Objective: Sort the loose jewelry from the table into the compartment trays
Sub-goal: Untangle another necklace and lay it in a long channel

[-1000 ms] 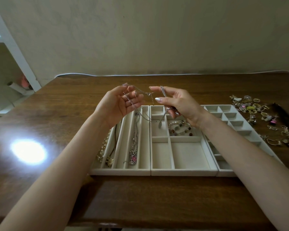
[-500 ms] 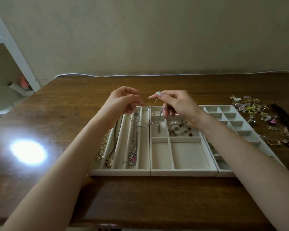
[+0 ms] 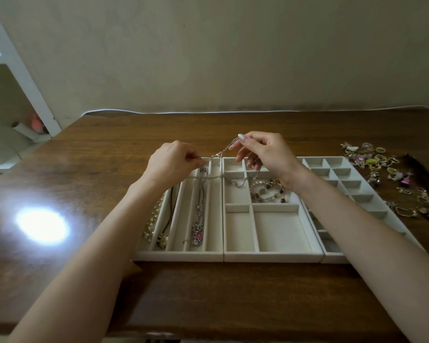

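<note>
Head view: left grip [image 3: 170, 163] & right grip [image 3: 265, 154] each pinch a silver chain [image 3: 221, 152] stretched btwn them, mid-frame, above compartment trays [image 3: 273, 257]; loose jewelry [image 3: 372, 162] heaped at right of frame on counter [image 3: 97, 154].

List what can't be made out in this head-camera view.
Head view only.
- Thin silver chain pinched between left hand and right hand: too small to tell clasp or tangles.
- Cream grid tray of small square compartments: near part hidden by the right forearm.
- Pile of loose gold and coloured jewelry: pieces too small and blurred; cut off by right edge.
- Brown wooden table: glare whites out a patch at left.
</note>
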A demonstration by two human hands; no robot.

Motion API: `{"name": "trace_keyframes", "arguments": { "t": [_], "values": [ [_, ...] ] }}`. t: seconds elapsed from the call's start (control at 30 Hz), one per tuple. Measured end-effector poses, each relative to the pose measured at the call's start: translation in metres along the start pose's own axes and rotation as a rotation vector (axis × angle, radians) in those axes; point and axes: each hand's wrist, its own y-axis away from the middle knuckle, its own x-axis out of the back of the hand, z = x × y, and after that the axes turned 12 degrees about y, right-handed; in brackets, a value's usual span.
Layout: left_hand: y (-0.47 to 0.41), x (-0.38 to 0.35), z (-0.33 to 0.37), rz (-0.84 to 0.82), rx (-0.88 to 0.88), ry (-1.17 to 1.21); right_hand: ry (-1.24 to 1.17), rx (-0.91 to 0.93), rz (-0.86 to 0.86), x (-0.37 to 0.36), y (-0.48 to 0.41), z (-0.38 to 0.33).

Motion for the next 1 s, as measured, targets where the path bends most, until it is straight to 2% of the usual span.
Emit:
{"name": "trace_keyframes", "arguments": {
  "t": [0.1,0.27,0.47,0.57,0.73,0.9,1.0],
  "values": [
    [0.000,0.002,0.002,-0.006,0.021,0.155,-0.060,-0.014,0.008,0.002,0.000,0.000],
    [0.005,0.009,0.018,-0.096,0.070,0.802,-0.086,0.006,0.014,0.004,-0.001,-0.001],
    [0.003,0.011,0.027,-0.141,0.019,1.107,-0.105,0.077,0.034,0.001,-0.002,-0.008],
    [-0.004,0.017,0.032,-0.180,-0.002,1.133,-0.156,0.067,-0.006,0.004,-0.003,-0.013],
    [-0.010,0.031,0.044,-0.219,-0.011,0.963,-0.210,0.043,-0.005,0.011,-0.006,-0.025],
    [-0.019,0.038,0.056,-0.202,-0.012,0.988,-0.176,0.030,-0.049,0.019,-0.007,-0.039],
    [-0.025,0.042,0.068,-0.192,0.000,1.100,-0.159,0.031,-0.062,0.026,-0.010,-0.052]
  ]
}}
